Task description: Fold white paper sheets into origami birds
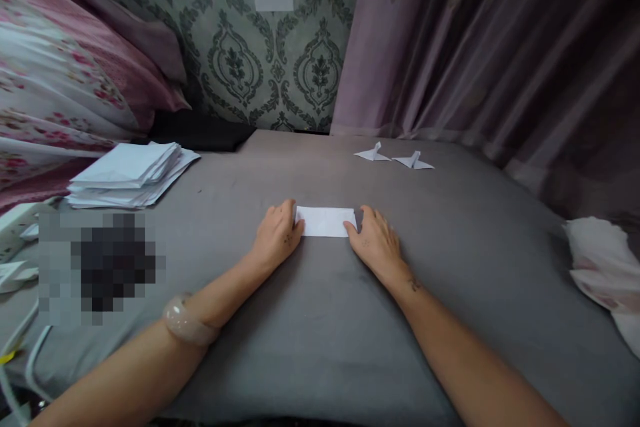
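Note:
A folded sheet of white paper (pixel 325 221) lies as a narrow rectangle on the grey cloth in front of me. My left hand (pixel 279 230) grips its left end, the thumb on the edge and the fingers curled at the side. At the other end, my right hand (pixel 374 235) has its thumb on the paper's right corner, with the fingers curled just beyond it. The fingertips of both hands are partly hidden. Farther back, two folded paper birds (pixel 373 153) (pixel 414 161) rest side by side on the cloth.
A stack of white paper (pixel 131 173) sits at the left, beside a folded black cloth (pixel 203 131). A power strip (pixel 20 227) with cables and a blurred-out dark object (pixel 113 263) are at the left edge. White crumpled plastic (pixel 603 263) lies far right. Curtains (pixel 425 47) hang behind the grey-covered surface (pixel 310 333).

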The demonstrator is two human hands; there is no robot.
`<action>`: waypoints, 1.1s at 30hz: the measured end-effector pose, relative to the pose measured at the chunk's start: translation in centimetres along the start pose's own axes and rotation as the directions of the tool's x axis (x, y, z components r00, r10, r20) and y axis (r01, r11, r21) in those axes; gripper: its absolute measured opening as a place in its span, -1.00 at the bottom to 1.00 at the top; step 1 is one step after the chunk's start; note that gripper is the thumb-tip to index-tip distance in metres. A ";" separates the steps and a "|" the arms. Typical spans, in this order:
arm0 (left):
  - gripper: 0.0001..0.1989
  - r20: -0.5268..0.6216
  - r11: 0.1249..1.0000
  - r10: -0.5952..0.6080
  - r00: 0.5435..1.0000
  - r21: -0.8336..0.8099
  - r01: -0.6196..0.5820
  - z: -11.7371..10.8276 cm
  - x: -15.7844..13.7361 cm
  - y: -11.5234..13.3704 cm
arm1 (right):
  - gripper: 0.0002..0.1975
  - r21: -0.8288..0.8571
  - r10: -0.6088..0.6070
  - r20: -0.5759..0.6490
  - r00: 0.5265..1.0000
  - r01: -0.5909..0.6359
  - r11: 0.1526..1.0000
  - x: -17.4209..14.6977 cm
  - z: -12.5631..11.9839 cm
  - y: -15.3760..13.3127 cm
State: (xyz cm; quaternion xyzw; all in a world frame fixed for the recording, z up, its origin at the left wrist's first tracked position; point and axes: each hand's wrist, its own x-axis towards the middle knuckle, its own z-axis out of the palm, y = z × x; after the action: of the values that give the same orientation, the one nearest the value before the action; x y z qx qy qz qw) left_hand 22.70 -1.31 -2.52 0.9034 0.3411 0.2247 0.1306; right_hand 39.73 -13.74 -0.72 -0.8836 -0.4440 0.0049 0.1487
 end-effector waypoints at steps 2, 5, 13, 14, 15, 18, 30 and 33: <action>-0.68 -0.023 0.980 0.195 0.981 0.047 -0.194 -0.1 0.0 0.3 | -0.60 -0.024 -0.006 -0.018 1.000 0.005 1.000 0.1 0.2 0.4; -0.71 0.082 0.895 0.443 0.893 -0.090 -0.436 -0.1 0.4 0.8 | -0.62 -0.007 -0.023 -0.006 1.000 0.023 1.000 0.4 0.5 0.9; -0.72 0.308 0.877 0.464 0.831 -0.030 -0.479 -0.4 1.8 2.7 | -0.67 0.295 0.025 -0.022 0.999 -0.017 0.955 1.7 0.9 2.5; -0.73 0.314 0.889 0.440 0.841 -0.016 -0.458 -0.5 1.6 3.0 | -0.67 0.356 0.056 -0.041 0.998 -0.038 0.934 1.9 0.9 2.7; -0.76 0.288 0.912 0.400 0.870 -0.034 -0.409 -0.7 1.4 3.2 | -0.68 0.424 0.093 -0.067 0.993 -0.056 0.904 2.1 1.0 2.8; -0.83 -0.001 0.917 0.073 0.997 -0.394 -0.068 -1.3 1.0 3.7 | -0.65 0.668 0.205 -0.118 0.972 -0.074 0.740 2.4 0.9 2.5; -0.60 0.242 -0.151 -0.329 0.913 -0.968 0.202 -1.6 -0.2 5.5 | -0.52 0.948 -0.189 0.292 0.937 -0.310 -0.076 -1.3 -0.7 -2.4; -0.54 0.217 -0.094 -0.298 0.930 -0.976 0.197 -1.8 -0.3 5.4 | -0.61 0.980 -0.165 0.201 0.966 -0.197 0.035 -1.1 -0.7 -2.0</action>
State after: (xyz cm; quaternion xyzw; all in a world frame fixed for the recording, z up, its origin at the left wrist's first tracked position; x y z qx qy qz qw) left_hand 24.64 -5.30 1.09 0.4429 0.2391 0.4030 0.7644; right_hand 37.65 -13.67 0.34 -0.5263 -0.3199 0.4288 0.6609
